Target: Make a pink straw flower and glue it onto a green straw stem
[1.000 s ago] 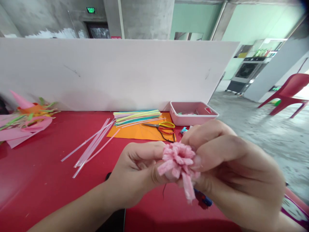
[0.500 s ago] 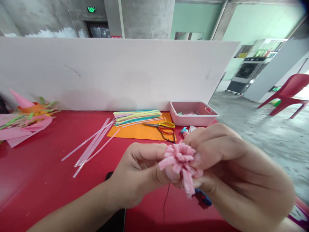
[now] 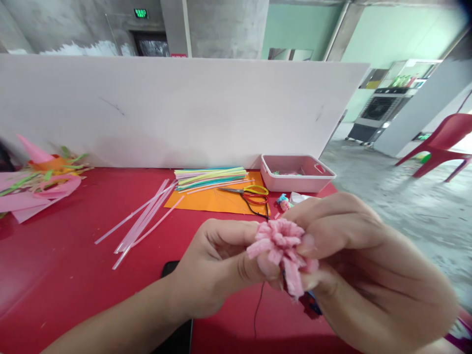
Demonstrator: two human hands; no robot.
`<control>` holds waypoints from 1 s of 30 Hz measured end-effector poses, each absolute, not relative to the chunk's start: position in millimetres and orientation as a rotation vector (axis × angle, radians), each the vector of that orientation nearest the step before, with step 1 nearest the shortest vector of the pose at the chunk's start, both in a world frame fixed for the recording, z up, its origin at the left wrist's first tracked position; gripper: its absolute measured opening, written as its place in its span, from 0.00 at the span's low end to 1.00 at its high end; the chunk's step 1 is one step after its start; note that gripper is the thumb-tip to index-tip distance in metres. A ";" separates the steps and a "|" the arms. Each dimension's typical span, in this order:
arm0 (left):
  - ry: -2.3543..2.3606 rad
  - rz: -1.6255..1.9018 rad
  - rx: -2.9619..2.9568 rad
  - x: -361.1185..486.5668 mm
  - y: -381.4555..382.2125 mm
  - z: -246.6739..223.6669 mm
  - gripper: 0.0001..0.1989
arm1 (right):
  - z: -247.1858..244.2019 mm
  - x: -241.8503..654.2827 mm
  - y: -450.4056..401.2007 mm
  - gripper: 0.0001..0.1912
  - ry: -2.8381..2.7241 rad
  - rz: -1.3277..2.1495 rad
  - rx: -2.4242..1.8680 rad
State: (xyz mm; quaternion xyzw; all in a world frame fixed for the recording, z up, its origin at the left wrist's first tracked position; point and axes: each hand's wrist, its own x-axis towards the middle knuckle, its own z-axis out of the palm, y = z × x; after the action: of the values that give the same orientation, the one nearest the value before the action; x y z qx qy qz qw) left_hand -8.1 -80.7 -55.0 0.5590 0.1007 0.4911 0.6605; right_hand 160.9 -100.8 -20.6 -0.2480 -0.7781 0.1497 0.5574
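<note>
A fluffy pink flower-like piece (image 3: 282, 238) with many short petals is held up between both hands above the table. My left hand (image 3: 221, 268) pinches its left and lower side between thumb and fingers. On the right side, my right hand (image 3: 354, 250) grips the petals with its fingertips. One longer pink strip points down from the piece. A thin dark thread (image 3: 257, 309) hangs below the hands. Partly hidden behind my right hand lies a dark blue object (image 3: 312, 304).
On the red table (image 3: 84, 295) are loose pink strips (image 3: 145, 216), an orange sheet (image 3: 199, 200) with coloured strips (image 3: 210, 178) and scissors (image 3: 254, 193), a pink basket (image 3: 298, 185), and paper crafts (image 3: 47, 191) at left. A white panel (image 3: 206, 108) stands behind.
Both hands and the pink piece have shifted slightly to the right in the view. The longer strip hangs at a slightly different slant.
</note>
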 end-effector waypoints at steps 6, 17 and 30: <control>0.318 1.126 1.293 -9.3 -79.3 -53.8 0.05 | -18.5 161.7 -98.7 0.09 -1.860 0.353 -0.566; 0.383 1.180 1.209 -12.8 -79.8 -49.7 0.05 | -6.5 164.0 -110.2 0.29 -1.860 -0.136 -0.633; 0.368 1.090 1.099 -11.3 -86.5 -46.7 0.05 | -29.3 186.6 -118.2 0.26 -2.025 -0.399 -0.858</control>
State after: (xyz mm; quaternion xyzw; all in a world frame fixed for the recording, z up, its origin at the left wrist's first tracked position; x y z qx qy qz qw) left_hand -11.3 -86.5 -46.7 0.4935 0.1651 0.4895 0.6997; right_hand 186.6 -118.2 -29.3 -0.3450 -0.8146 -0.1603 0.4379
